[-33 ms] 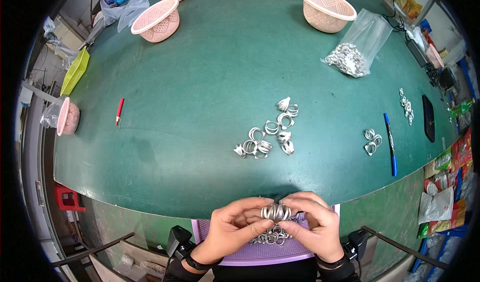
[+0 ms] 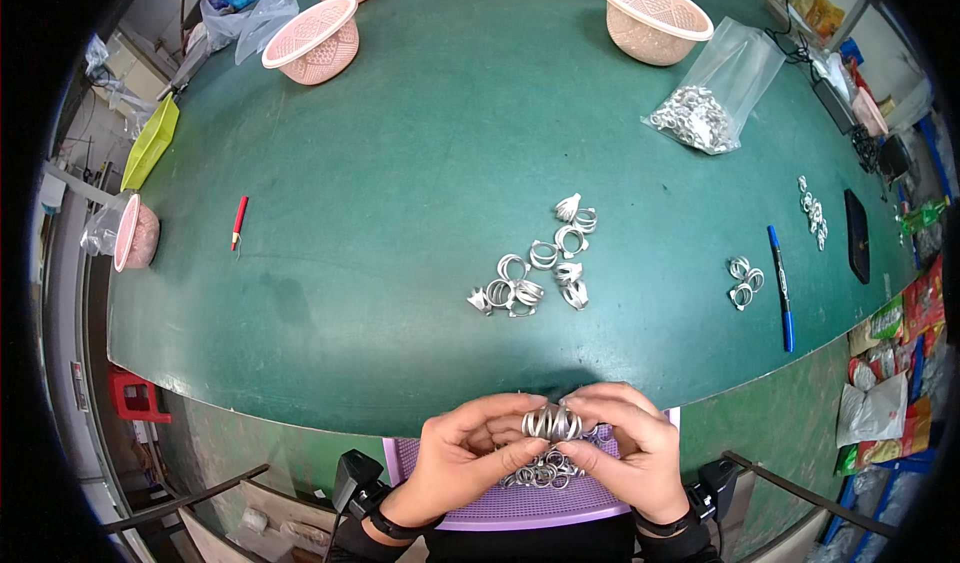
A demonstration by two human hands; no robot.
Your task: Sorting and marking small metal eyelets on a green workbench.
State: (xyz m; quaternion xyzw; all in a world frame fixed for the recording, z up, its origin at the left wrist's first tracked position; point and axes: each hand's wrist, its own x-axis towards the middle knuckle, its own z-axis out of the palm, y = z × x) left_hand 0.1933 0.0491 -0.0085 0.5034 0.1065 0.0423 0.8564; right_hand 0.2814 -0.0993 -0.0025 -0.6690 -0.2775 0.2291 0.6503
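Observation:
Between my two hands sits a small row of silver metal rings, side by side with their bands showing. My left hand pinches the row's left end between thumb and fingers. The right end is gripped the same way by my right hand. Just below, a purple plastic basket with a mesh bottom holds loose silver rings, partly hidden by my hands. Beyond my hands, a group of wide silver rings lies scattered on the green table.
To the right lie a few rings, a blue marker, a small chain-like line of silver pieces and a black flat object. Farther back are a clear bag of silver pieces and pink baskets. A red pencil lies left.

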